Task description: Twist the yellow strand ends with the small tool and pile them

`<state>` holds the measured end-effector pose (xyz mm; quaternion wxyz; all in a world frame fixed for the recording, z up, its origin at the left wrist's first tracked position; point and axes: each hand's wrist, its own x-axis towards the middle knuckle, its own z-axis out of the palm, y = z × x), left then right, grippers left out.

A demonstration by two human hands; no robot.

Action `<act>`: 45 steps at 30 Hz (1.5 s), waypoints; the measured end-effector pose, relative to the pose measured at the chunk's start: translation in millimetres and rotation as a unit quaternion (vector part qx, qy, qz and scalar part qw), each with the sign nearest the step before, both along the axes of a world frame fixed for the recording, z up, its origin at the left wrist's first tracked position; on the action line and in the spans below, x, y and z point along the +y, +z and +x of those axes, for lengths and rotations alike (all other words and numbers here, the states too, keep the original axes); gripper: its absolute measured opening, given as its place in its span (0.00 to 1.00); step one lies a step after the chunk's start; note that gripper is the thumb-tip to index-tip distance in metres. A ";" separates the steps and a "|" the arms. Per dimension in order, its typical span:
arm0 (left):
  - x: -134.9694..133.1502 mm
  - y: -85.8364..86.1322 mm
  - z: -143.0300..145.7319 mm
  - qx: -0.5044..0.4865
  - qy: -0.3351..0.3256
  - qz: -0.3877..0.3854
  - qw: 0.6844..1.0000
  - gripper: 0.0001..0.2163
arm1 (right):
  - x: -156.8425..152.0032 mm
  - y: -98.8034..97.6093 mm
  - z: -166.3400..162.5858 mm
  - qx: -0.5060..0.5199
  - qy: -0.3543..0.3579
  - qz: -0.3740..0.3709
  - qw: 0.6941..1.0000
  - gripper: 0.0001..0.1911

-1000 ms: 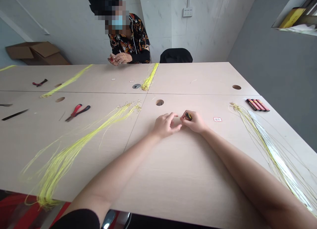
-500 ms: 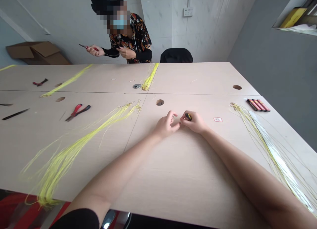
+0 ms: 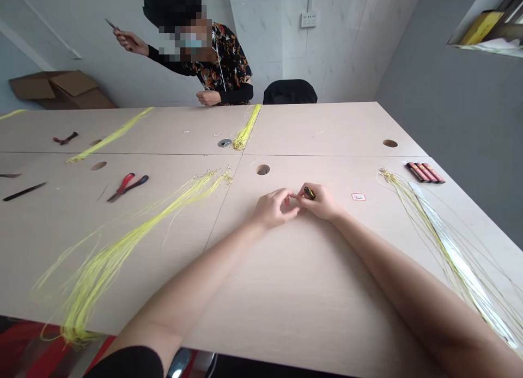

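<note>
Over the middle of the table, my left hand (image 3: 272, 208) is curled, its fingertips pinched close to my right hand. Whatever lies between those fingertips is too small to make out. My right hand (image 3: 324, 202) is closed around a small tool with a black and yellow handle (image 3: 309, 193); its working end is hidden in the fingers. The two hands almost touch. Left of them lies a bundle of yellow threads (image 3: 163, 212) with small gold-coloured ends. A small red-bordered label (image 3: 358, 197) rests to the right of my right hand.
Pliers (image 3: 126, 188) and a dark thin blade-like tool (image 3: 25, 191) lie on the left. At right are another thread bundle (image 3: 425, 217) and several red cylinders (image 3: 425, 172) in a row. The table has round holes (image 3: 263, 170). A co-worker (image 3: 229, 56) stands across, holding a tool.
My left fingers have closed in toward the right hand's fingertips. The right hand stays almost still. Across the table, the co-worker's tool hand has swung up and outward to the left.
</note>
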<state>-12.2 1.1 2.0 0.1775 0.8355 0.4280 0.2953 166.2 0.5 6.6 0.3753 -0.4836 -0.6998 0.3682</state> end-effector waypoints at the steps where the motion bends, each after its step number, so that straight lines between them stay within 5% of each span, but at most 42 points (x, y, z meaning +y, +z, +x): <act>1: 0.0 -0.5 0.5 0.007 0.001 0.009 1.000 0.09 | 0.2 -0.1 -0.1 -0.002 0.001 0.000 1.000 0.07; 9: 4.3 -3.7 0.0 -0.034 0.002 0.012 0.999 0.05 | 0.5 0.7 0.1 -0.002 0.007 0.015 1.000 0.08; 19: 10.1 -4.1 -1.5 -0.197 0.001 -0.209 0.958 0.14 | 2.2 -1.2 1.9 -0.008 0.035 0.025 0.999 0.11; 45: 10.0 -4.3 -1.6 -0.204 0.004 -0.215 0.955 0.14 | 1.5 -4.5 3.5 0.045 0.018 -0.026 0.998 0.10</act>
